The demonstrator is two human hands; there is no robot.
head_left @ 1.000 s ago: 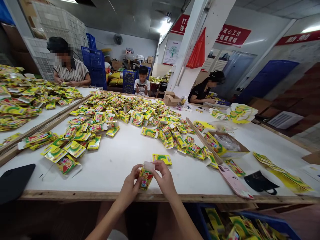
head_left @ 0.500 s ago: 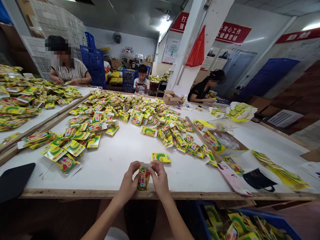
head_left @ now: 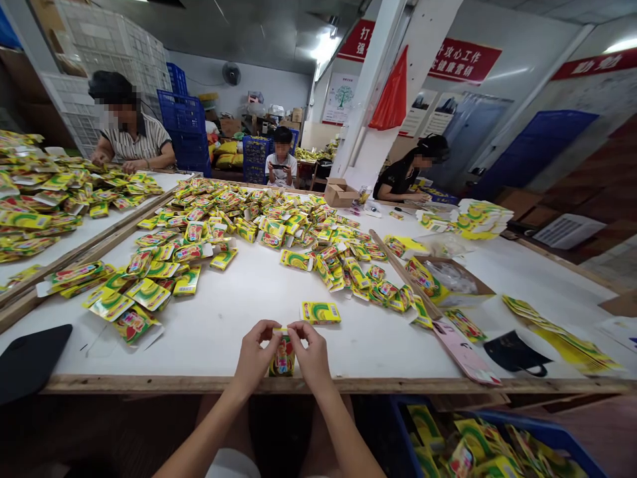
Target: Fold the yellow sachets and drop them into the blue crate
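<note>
A small yellow and green printed carton (head_left: 283, 358) stands upright at the table's front edge, between my two hands. My left hand (head_left: 256, 355) grips its upper left side, thumb and fingertips at the top. On the other side, my right hand (head_left: 311, 352) pinches the top right corner the same way. The carton's top flap is partly hidden by my fingertips. Just beyond them lies another yellow carton (head_left: 321, 312), flat on the table.
A large heap of cartons (head_left: 269, 222) spreads over the white table (head_left: 239, 318). A phone (head_left: 34, 362) lies left; a pink card (head_left: 465, 352) and black cup-like item (head_left: 517, 355) lie right. A blue crate (head_left: 552, 438) of packs sits below. Several people sit around.
Both thumbs and fingertips have drawn together at the carton's top, where the whitish flap stood up before; yellow now shows there. The carton has shifted slightly left.
</note>
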